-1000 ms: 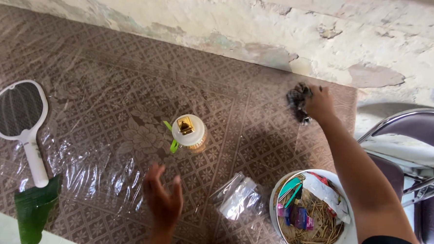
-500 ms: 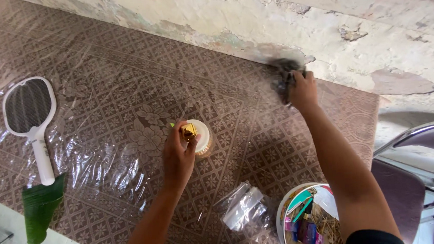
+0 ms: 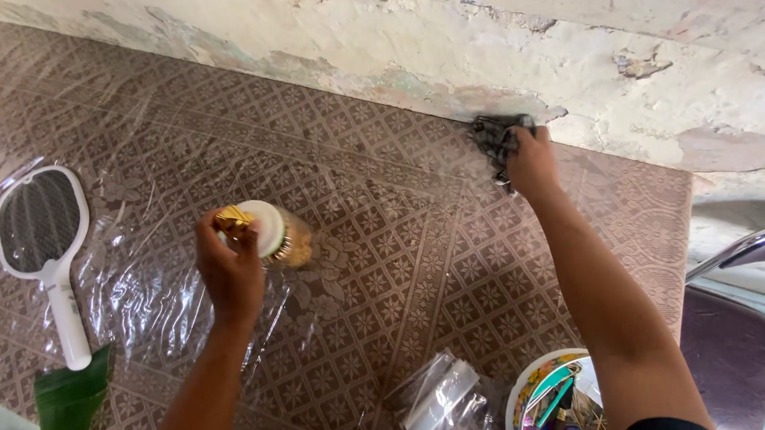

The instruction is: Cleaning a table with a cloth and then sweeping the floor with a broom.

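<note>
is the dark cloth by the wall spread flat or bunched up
Bunched up: the dark cloth is crumpled in folds under the right hand, pressed onto the table cover beside the wall.

A home: plastic-covered patterned tablecloth (image 3: 418,239), peeling wall (image 3: 564,44), white fly-swatter racket (image 3: 44,247).

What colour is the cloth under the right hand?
Dark grey to black, bunched cloth under the right hand by the wall; the head view shows it.

Clear plastic packet (image 3: 446,401) beside round bowl (image 3: 528,387)
</note>
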